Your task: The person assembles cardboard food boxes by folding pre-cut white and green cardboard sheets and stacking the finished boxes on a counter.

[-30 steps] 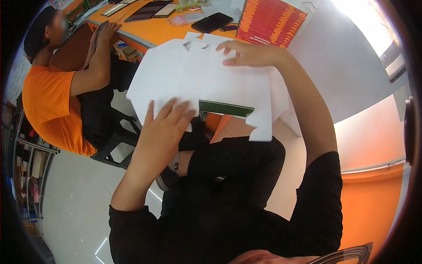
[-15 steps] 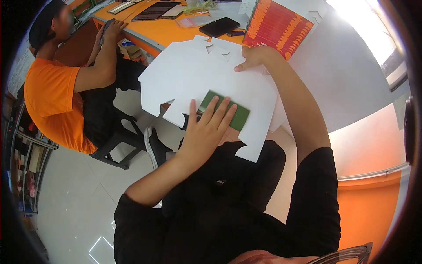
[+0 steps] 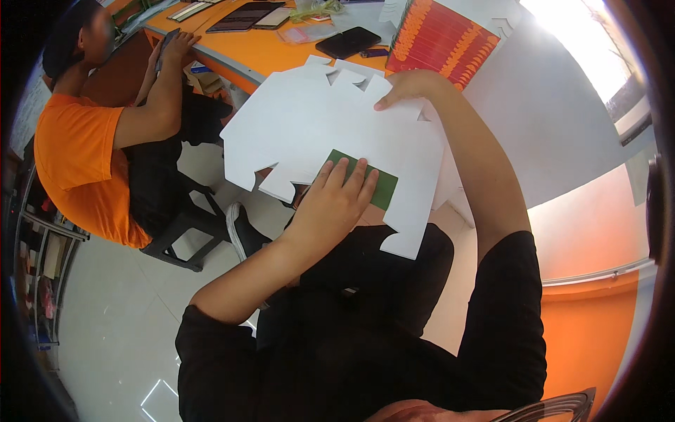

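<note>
A large white die-cut cardboard sheet, with notched tabs along its edges, lies across the table's near edge and over my lap. At its near side is a green rectangular flap. My left hand lies across this flap, four fingers on top and close together; its thumb is hidden, apparently underneath. My right hand grips the sheet's far right edge, the thumb on top and the other fingers out of sight. Just beyond that hand stands a red printed cardboard piece with orange markings.
On the orange table lie a black phone, a tablet and plastic bags. More white sheets spread at right. To the left, a person in an orange shirt sits on a black stool, holding a phone.
My left hand's fingers have drawn closer together on the green flap, the little finger moving right onto it. My right hand keeps its place at the sheet's far edge.
</note>
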`<state>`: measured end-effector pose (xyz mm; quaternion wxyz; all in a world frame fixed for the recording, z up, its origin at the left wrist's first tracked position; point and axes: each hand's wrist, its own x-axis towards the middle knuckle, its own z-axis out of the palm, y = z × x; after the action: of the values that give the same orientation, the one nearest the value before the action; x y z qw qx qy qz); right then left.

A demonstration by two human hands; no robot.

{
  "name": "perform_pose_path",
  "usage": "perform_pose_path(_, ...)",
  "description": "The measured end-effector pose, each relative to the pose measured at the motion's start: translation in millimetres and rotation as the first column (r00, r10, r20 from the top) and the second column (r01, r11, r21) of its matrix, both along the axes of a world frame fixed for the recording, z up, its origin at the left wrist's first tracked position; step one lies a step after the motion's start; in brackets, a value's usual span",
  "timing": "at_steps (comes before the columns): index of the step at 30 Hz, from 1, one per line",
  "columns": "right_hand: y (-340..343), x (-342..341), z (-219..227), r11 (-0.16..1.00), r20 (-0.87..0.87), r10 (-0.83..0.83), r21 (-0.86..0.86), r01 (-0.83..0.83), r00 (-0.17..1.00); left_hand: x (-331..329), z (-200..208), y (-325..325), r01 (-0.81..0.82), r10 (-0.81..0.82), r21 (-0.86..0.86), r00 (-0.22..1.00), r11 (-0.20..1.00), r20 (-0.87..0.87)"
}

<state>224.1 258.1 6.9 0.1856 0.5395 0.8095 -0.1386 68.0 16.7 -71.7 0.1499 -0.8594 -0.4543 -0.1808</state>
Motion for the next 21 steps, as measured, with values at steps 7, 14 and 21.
perform_pose_path(7,-27.4,9.6,5.5,0.956,-0.102,0.138,0.273,-0.106,0.985,-0.4,5.6,6.3,0.018,-0.018,0.001,0.999,1.000,0.048)
perform_pose_path(14,-120.7,-21.0,-36.3,0.765,-0.032,0.299,0.605,-0.220,0.954,-1.4,3.6,8.1,0.014,-0.015,0.017,0.996,1.000,0.090)
perform_pose_path(21,-125.1,-28.9,-13.1,0.901,0.115,0.237,0.345,-0.262,0.965,2.0,7.6,4.4,0.010,-0.011,0.013,0.996,1.000,0.086)
